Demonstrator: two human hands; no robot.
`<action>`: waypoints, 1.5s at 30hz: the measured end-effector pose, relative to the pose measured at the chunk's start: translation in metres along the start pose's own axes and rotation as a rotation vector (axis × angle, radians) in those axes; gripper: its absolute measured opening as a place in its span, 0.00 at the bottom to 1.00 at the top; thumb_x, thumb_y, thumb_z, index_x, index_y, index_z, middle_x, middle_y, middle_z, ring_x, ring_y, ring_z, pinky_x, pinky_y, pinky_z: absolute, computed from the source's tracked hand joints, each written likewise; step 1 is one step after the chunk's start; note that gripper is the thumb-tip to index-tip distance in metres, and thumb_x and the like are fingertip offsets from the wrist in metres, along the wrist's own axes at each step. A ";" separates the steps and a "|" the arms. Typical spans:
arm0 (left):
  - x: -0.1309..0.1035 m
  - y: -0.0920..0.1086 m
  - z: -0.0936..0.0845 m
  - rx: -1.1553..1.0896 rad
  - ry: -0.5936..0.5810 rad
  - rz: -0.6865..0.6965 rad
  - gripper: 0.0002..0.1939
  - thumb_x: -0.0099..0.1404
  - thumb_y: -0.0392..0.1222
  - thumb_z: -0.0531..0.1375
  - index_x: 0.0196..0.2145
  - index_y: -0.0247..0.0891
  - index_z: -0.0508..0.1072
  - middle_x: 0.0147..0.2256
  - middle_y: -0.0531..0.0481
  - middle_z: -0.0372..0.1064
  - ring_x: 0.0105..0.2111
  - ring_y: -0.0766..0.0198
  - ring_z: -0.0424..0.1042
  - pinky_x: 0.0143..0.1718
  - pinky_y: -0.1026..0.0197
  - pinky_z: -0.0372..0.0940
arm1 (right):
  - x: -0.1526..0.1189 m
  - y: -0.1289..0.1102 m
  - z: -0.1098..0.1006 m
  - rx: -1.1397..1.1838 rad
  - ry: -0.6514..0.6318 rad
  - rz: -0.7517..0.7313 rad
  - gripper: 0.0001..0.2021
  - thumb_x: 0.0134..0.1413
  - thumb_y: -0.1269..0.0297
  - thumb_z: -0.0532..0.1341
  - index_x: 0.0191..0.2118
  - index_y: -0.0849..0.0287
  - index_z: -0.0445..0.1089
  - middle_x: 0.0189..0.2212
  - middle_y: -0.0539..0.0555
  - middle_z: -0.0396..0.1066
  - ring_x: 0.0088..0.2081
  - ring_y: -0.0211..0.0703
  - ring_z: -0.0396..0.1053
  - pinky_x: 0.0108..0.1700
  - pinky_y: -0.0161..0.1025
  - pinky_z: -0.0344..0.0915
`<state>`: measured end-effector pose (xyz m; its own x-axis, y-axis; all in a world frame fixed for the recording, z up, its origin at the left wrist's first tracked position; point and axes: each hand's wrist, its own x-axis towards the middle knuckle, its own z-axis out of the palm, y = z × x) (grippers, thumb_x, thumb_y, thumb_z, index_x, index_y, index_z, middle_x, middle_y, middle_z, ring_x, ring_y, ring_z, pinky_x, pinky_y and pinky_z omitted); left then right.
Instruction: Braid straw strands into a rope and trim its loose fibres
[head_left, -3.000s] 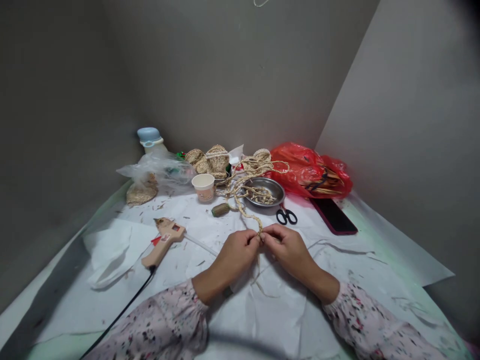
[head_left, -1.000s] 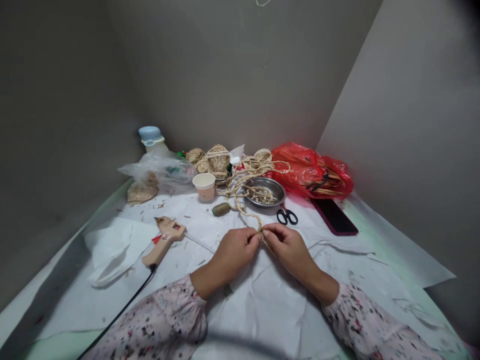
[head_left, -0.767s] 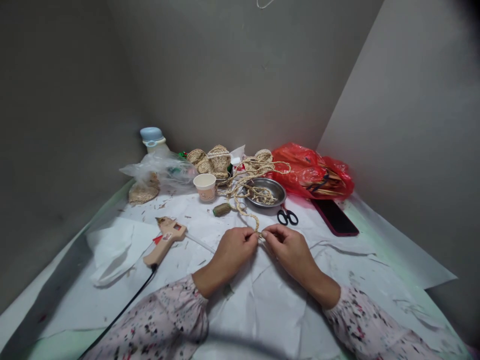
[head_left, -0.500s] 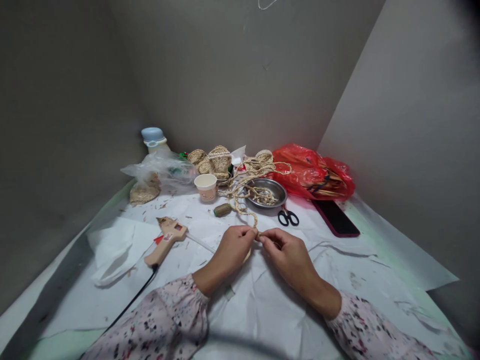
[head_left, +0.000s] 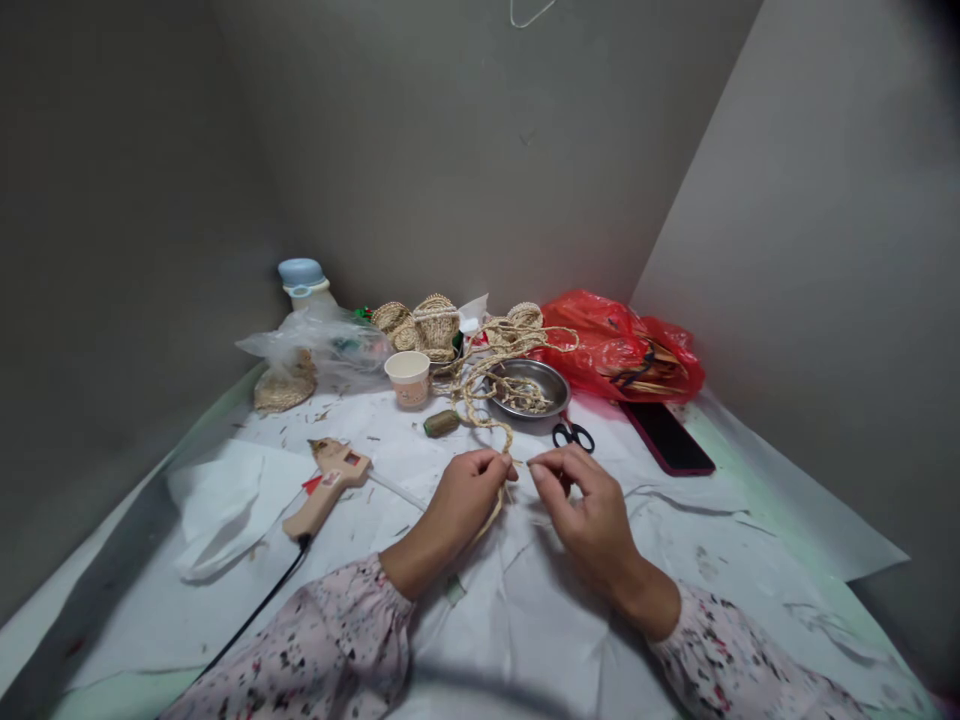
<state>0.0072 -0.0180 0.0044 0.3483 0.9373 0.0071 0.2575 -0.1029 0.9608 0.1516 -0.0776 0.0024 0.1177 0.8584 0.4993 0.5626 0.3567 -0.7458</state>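
Note:
A braided straw cord (head_left: 508, 438) runs down from a loose heap to my left hand (head_left: 474, 497), whose thumb and fingers pinch it near its lower end. Thin loose strands stick out past those fingertips, and a pale strand (head_left: 491, 517) hangs beneath the hand. Just to the right, my right hand (head_left: 589, 505) is held apart from the left, thumb and forefinger tips close together in a pinch. Whatever may be between them is too small to make out.
Behind the hands are a metal bowl (head_left: 561, 386), scissors (head_left: 573, 437), a thread spool (head_left: 441, 424) and a paper cup (head_left: 408, 382). A glue gun (head_left: 328, 492) with its cord lies left. To the right are a phone (head_left: 667, 438) and a red plastic bag (head_left: 592, 345).
My right hand has drawn slightly right, off the cord, leaving a small gap between the hands. My left hand keeps its pinch. The view has shifted a little.

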 end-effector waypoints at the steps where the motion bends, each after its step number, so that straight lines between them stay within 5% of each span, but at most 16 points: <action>1: 0.000 0.000 0.001 0.005 -0.007 0.003 0.16 0.60 0.48 0.53 0.24 0.35 0.72 0.22 0.53 0.65 0.28 0.62 0.63 0.32 0.63 0.56 | 0.002 0.002 -0.001 0.030 0.005 0.038 0.09 0.59 0.64 0.57 0.36 0.59 0.74 0.33 0.54 0.72 0.35 0.41 0.68 0.36 0.37 0.62; 8: -0.002 -0.004 0.005 -0.031 -0.134 0.032 0.12 0.59 0.44 0.52 0.25 0.35 0.70 0.24 0.53 0.66 0.28 0.64 0.62 0.32 0.63 0.57 | 0.007 0.020 0.005 0.249 -0.207 0.204 0.11 0.58 0.63 0.58 0.41 0.58 0.76 0.35 0.54 0.75 0.38 0.43 0.71 0.43 0.39 0.64; 18: -0.008 -0.008 0.006 0.267 -0.114 0.122 0.14 0.63 0.42 0.49 0.28 0.36 0.72 0.24 0.52 0.66 0.27 0.63 0.63 0.29 0.64 0.55 | 0.006 0.019 0.005 0.041 -0.179 0.138 0.07 0.55 0.68 0.58 0.35 0.58 0.74 0.32 0.52 0.75 0.35 0.41 0.71 0.39 0.36 0.64; 24: -0.013 0.004 0.005 0.450 0.032 0.162 0.11 0.63 0.40 0.51 0.28 0.38 0.70 0.26 0.52 0.69 0.28 0.64 0.65 0.31 0.64 0.56 | 0.005 0.019 0.005 -0.019 -0.149 0.174 0.07 0.56 0.67 0.56 0.35 0.58 0.72 0.31 0.51 0.74 0.33 0.41 0.70 0.37 0.36 0.63; 35: -0.024 0.008 0.010 0.565 0.139 0.309 0.10 0.66 0.39 0.52 0.33 0.38 0.73 0.31 0.49 0.72 0.31 0.63 0.69 0.34 0.63 0.59 | 0.005 0.017 0.005 -0.003 -0.079 0.207 0.07 0.56 0.65 0.56 0.34 0.57 0.71 0.31 0.51 0.73 0.33 0.41 0.69 0.38 0.36 0.62; 45: -0.027 0.010 0.009 0.607 0.100 0.385 0.11 0.68 0.39 0.50 0.34 0.38 0.72 0.32 0.48 0.71 0.33 0.62 0.69 0.36 0.62 0.59 | 0.004 0.015 0.006 0.034 -0.077 0.230 0.07 0.56 0.63 0.56 0.35 0.57 0.71 0.31 0.52 0.74 0.32 0.42 0.69 0.36 0.37 0.63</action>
<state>0.0085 -0.0476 0.0108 0.4381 0.8203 0.3675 0.5981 -0.5713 0.5620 0.1562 -0.0664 -0.0093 0.1759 0.9435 0.2808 0.4999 0.1602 -0.8511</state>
